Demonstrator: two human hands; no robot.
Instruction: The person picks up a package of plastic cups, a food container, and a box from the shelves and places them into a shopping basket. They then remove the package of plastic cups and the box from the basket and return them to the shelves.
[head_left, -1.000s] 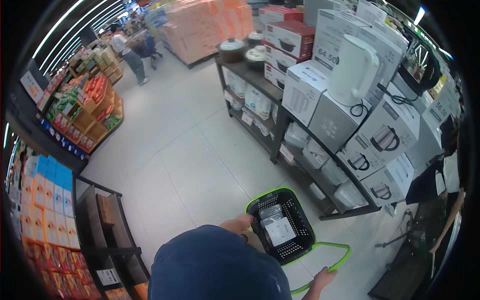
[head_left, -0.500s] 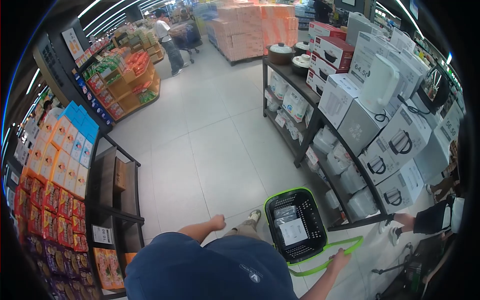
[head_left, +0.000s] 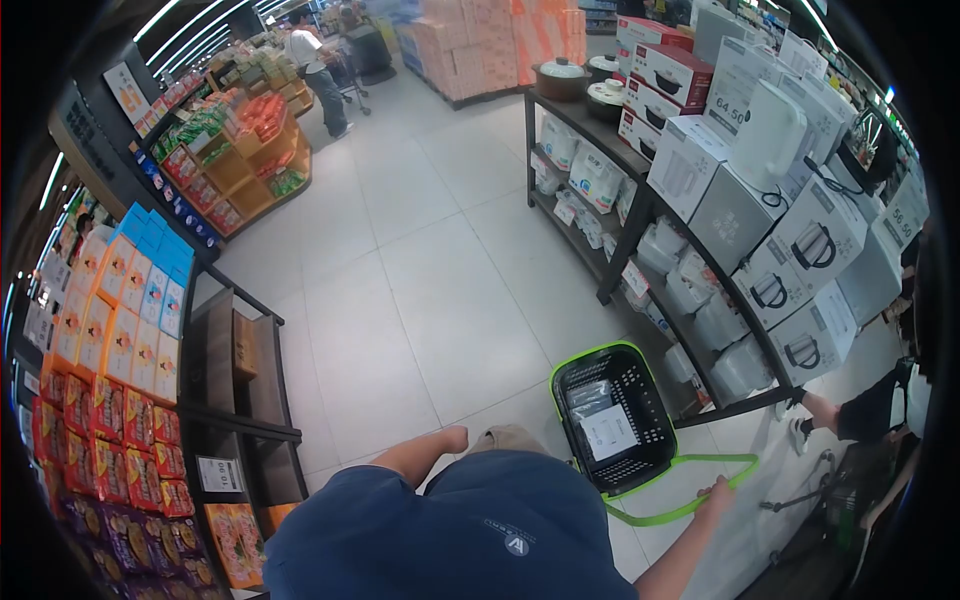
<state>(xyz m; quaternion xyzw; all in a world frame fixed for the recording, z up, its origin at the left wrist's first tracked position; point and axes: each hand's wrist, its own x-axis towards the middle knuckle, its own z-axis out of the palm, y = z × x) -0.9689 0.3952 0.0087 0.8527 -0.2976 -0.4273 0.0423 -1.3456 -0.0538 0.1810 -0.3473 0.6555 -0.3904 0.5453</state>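
Note:
My right hand (head_left: 715,494) is closed round the green handle (head_left: 660,517) of a black shopping basket (head_left: 665,440) with a green rim. Inside the basket lie a white packet (head_left: 607,432) and a grey, clear-wrapped package (head_left: 588,397). My left hand (head_left: 456,439) hangs in front of my blue shirt, its fingers curled, and nothing shows in it.
On the right stands a dark shelf (head_left: 632,232) with pots (head_left: 562,78), boxed kettles (head_left: 802,258) and packets. At left are a dark rack (head_left: 222,365) and stacked noodle packs (head_left: 110,412). People stand at the far left and right edge, one by a cart (head_left: 350,80).
The basket has shifted right and slightly up in view, with my right hand on its handle. My left hand has moved slightly right. The far person and cart have shifted left in view.

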